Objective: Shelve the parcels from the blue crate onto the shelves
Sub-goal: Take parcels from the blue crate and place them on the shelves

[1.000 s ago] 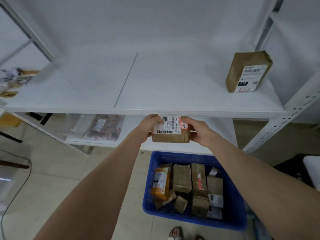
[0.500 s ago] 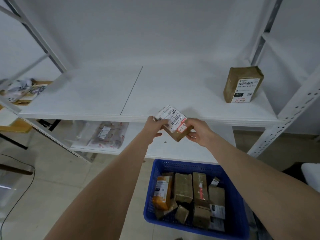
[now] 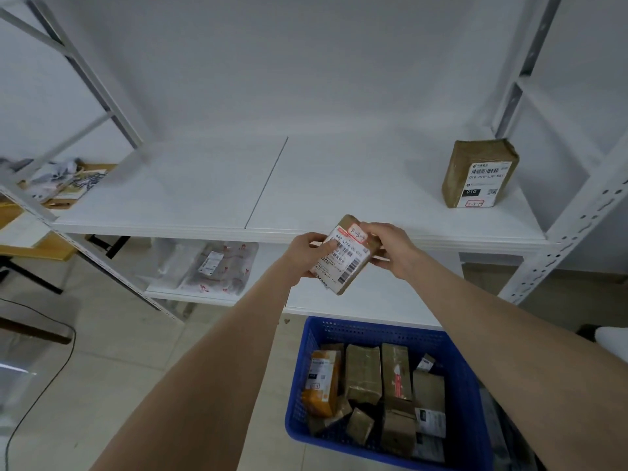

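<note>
Brown parcel [image 3: 346, 256] with white-and-red label, blue perforated crate [image 3: 472, 402], white shelves [image 3: 204, 192]

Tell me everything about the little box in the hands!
The parcel is a small brown box that looks like taped cardboard. A white label with barcodes covers its upper face, plus a red-edged handwritten sticker. It is tilted in the air before the shelf; the left hand and right hand grip its sides.

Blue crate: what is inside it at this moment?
Inside the blue crate lie several brown taped parcels and one orange parcel, some bearing white labels. They overlap, so anything beneath them is hidden.
</note>
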